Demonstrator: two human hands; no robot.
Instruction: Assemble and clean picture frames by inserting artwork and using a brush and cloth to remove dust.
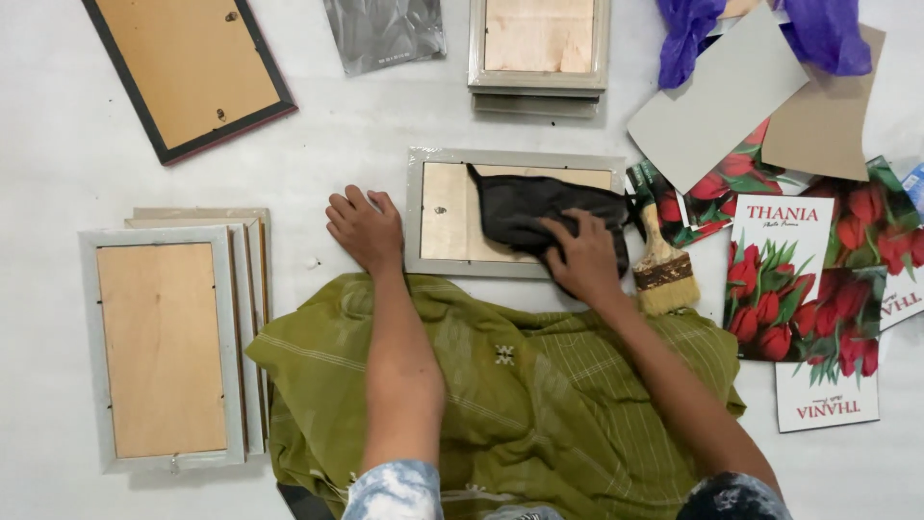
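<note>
Pressing dark cloth (539, 207) onto frame (416, 217), right hand (582, 258).

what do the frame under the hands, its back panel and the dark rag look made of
The frame looks like wood or moulded plastic with a pale grey, slightly worn matte finish; which one is unclear. Its back panel seems thin plywood or fibreboard: tan, with faint grain. The dark rag under the right hand looks like soft cloth, creased and limp.
</note>
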